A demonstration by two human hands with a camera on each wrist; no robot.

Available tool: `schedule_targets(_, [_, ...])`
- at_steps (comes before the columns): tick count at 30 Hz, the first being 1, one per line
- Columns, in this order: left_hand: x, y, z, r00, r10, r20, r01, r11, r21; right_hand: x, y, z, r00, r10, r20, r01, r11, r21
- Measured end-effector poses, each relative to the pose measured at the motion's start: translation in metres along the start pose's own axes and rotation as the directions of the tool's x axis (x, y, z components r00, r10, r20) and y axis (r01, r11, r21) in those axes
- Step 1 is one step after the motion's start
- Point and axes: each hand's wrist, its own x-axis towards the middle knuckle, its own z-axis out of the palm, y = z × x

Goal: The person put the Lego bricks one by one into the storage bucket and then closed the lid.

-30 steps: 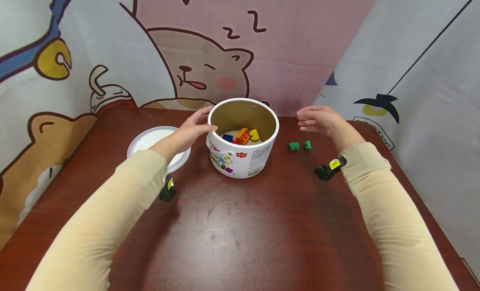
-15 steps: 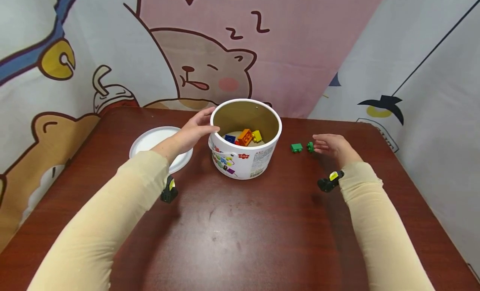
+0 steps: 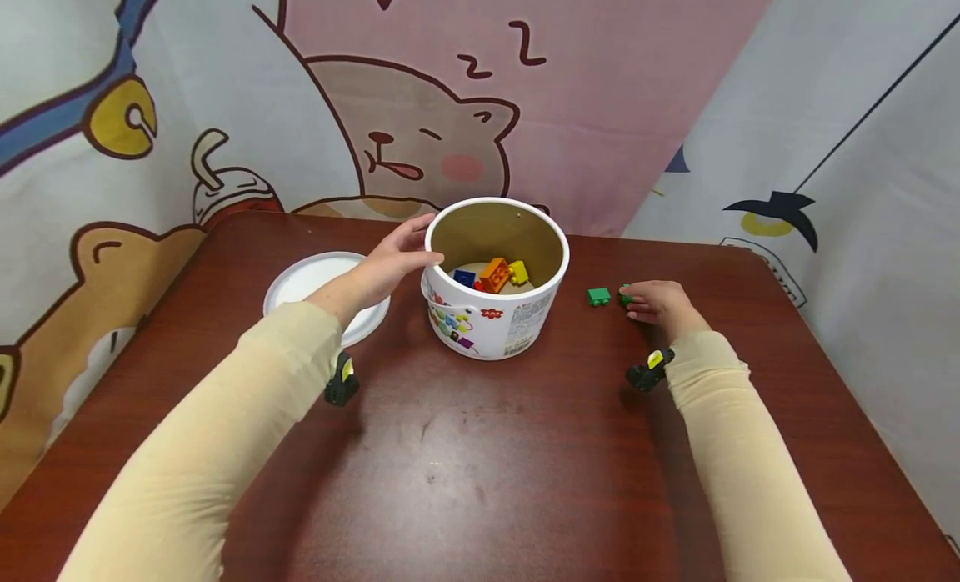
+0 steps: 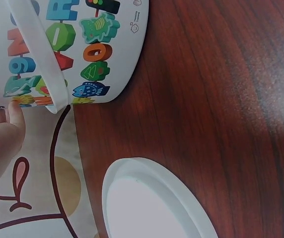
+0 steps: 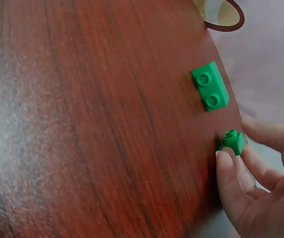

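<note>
A white bucket (image 3: 491, 328) with printed toy pictures stands at the back middle of the table. Inside it lie an orange brick (image 3: 495, 275), a yellow brick (image 3: 518, 272), a blue brick (image 3: 464, 278) and a bit of red. My left hand (image 3: 384, 272) rests against the bucket's left side, thumb at the rim, fingers extended along the wall. To the right of the bucket, my right hand (image 3: 660, 302) pinches a small green brick (image 5: 235, 142) between thumb and fingers, partly hidden by them. Another green brick (image 3: 598, 297), a two-stud one in the right wrist view, lies beside it.
A round white lid (image 3: 303, 275) lies left of the bucket, partly behind my left forearm. The bucket's white handle (image 4: 45, 59) hangs down its side. A cartoon-printed cloth (image 3: 585, 107) rises behind the brown table (image 3: 480, 465).
My right hand has come down and nearer to me, onto the small green brick, and its fingers have closed on it. The left hand keeps its place on the bucket.
</note>
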Motion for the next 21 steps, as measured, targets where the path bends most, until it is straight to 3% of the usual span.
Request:
schedule_targets(6, [0.001, 0.002, 0.002, 1.0, 0.005, 0.002, -0.005, 1.0, 0.002, -0.002, -0.001, 0.003, 0.998, -0.003, -0.06, 0.001, 1.0, -0.022])
schedule_targets(10, [0.001, 0.001, 0.003, 1.0, 0.024, -0.001, -0.024, 1.0, -0.014, -0.002, -0.004, 0.004, 0.996, 0.013, -0.086, -0.012, 1.0, 0.02])
schedule_targets(18, [0.0, 0.001, 0.003, 0.999, 0.04, -0.002, -0.04, 0.999, -0.024, -0.002, -0.008, -0.003, 0.998, 0.043, -0.05, -0.038, 0.995, 0.097])
schedule_targets(21, [0.0, 0.0, 0.003, 0.999, 0.033, -0.002, -0.033, 0.999, -0.023, 0.007, -0.003, -0.011, 0.997, 0.048, -0.056, -0.041, 0.992, 0.123])
